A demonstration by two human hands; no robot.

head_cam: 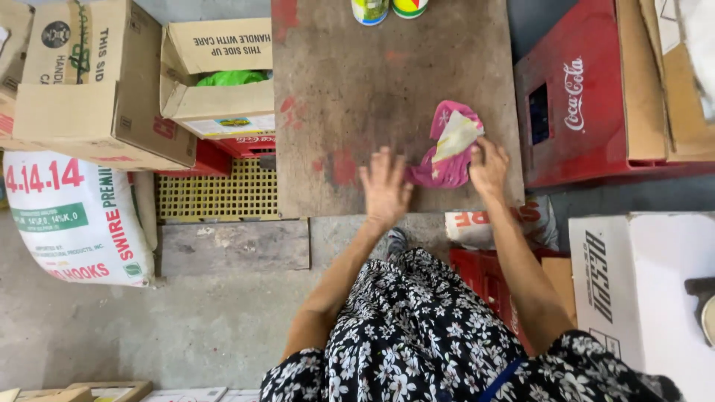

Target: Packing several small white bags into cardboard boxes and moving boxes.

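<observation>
Worn brown wooden board (350, 89) with red paint stains, over grey concrete floor (149, 327) — crumpled pink and cream cloth (449, 146) near front right edge, pinched under right hand (488, 167); left hand (385, 186) spread flat beside it, fingers wide — cardboard boxes (97, 82) to the left

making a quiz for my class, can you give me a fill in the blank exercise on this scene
1. The right hand presses on a crumpled ____ cloth.
2. The cloth lies on a worn ____ board.
3. The left hand is spread ____, fingers apart.
4. The open cardboard box holds something ____ in colour.

Missing words: pink; wooden; flat; green
</observation>
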